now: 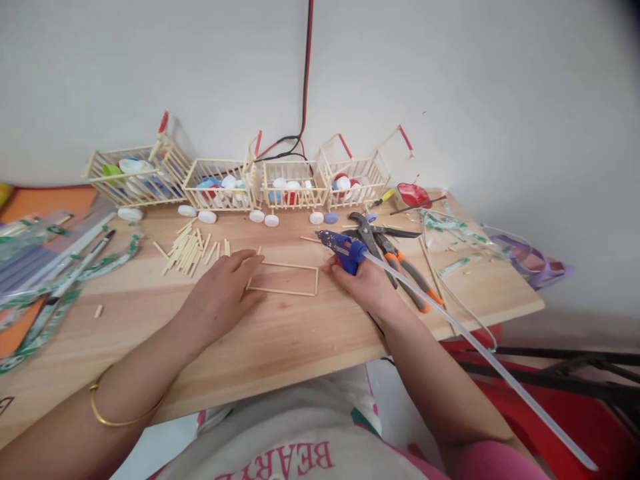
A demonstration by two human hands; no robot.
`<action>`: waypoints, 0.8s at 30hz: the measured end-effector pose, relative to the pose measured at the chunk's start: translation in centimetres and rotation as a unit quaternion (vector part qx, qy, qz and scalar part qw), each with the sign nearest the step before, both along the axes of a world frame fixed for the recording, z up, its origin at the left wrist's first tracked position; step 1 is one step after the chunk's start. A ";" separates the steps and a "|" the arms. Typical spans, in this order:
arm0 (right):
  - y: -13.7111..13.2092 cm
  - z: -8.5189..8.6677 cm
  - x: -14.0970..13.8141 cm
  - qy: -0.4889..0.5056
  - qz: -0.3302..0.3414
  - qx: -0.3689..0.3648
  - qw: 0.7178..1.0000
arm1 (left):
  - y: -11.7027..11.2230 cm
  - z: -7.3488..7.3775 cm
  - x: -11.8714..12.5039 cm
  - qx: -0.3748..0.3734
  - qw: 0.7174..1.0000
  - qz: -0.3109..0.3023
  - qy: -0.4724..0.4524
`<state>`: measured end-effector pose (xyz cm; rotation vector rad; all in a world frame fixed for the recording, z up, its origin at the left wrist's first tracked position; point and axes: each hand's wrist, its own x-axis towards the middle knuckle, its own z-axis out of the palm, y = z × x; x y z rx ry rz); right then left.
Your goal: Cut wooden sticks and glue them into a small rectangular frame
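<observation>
A thin rectangular frame of wooden sticks (293,292) lies flat on the wooden table (280,360) in front of me. My left hand (227,287) holds its left end, with thumb and fingers on the two corners there; a short stick tip shows above the fingertips. My right hand (367,283) is wrapped round a blue glue gun (345,248) just right of the frame. The gun's nozzle points left and away from me. A long translucent glue stick (480,350) runs from its back over my right forearm. Behind my left hand lies a pile of short cut sticks (187,250).
Several small stick-built carts (295,197) filled with bottle caps stand along the wall. Pliers with orange handles (407,277) lie right of the glue gun. A red dish (414,195) and green-white plastic strips (455,230) are at right. Packaged sticks and a pen (75,273) lie at left.
</observation>
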<state>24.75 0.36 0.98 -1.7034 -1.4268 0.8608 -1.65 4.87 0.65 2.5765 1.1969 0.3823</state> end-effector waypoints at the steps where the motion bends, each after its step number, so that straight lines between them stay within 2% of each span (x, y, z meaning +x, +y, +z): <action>1: 0.0 -0.1 -0.1 0.002 -0.004 0.001 1.000 | 0.0 0.1 0.0 -0.003 1.000 0.004 0.003; 6: -0.3 -0.6 -0.6 -0.018 -0.022 -0.012 1.000 | -0.3 0.7 0.2 -0.025 0.999 0.024 0.009; 9: -0.7 -0.5 -0.7 -0.049 -0.010 -0.001 0.999 | -0.4 0.8 0.2 -0.024 0.999 0.035 0.008; 13: -1.3 -0.2 -0.7 -0.040 -0.015 0.015 0.999 | -0.5 0.8 0.2 -0.030 0.999 0.035 0.013; 24: -2.2 -0.2 -1.1 -0.092 -0.029 -0.026 0.995 | -0.5 0.8 0.3 -0.027 0.999 0.043 -0.003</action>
